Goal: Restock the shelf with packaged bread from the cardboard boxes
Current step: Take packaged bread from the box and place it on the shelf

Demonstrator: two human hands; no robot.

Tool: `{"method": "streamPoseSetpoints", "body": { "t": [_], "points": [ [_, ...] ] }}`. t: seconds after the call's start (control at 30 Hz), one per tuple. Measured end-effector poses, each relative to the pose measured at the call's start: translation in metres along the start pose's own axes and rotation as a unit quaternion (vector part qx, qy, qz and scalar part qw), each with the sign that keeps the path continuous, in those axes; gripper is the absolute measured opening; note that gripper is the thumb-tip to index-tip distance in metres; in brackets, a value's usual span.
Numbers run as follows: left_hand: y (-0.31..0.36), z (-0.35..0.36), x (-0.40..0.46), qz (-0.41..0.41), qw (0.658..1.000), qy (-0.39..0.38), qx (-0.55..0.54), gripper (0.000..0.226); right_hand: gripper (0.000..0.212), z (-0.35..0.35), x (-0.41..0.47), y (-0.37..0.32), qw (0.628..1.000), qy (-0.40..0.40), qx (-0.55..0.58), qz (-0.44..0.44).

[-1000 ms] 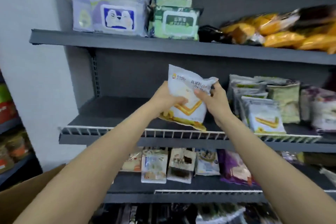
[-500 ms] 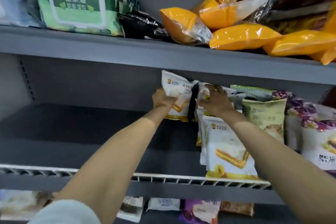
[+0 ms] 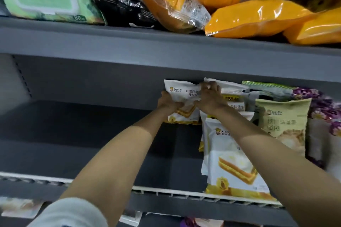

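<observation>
Bread packet (image 3: 181, 105) upright on shelf (image 3: 92, 134), both hands' fingers (image 3: 210, 88) curled gripping it, beside stocked packets (image 3: 232, 162).

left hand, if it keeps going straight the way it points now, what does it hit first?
The left hand grips the white bread packet and points into the middle shelf. Straight on, the packet itself comes first, then probably the grey back panel; depth is hard to judge.
</observation>
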State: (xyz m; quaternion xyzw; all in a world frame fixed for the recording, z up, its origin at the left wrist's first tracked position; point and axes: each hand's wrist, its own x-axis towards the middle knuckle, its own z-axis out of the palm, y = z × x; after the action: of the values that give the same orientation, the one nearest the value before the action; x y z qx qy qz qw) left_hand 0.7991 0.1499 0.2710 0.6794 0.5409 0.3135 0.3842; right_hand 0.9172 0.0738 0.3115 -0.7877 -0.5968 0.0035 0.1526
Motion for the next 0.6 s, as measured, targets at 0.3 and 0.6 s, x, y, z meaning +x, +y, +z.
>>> {"method": "streamPoseSetpoints", "body": {
  "t": [0.3,0.6],
  "points": [
    [-0.007,-0.091,-0.054,0.119,0.964,0.108,0.211,0.021,0.041,0.001,-0.035,-0.081,0.986,0.042,0.103,-0.121],
    [-0.129,-0.234,-0.2,0.02,0.932,0.209,0.297,0.026,0.022,0.053,-0.155,-0.249,0.935,-0.019,0.263,-0.239]
  ]
}}
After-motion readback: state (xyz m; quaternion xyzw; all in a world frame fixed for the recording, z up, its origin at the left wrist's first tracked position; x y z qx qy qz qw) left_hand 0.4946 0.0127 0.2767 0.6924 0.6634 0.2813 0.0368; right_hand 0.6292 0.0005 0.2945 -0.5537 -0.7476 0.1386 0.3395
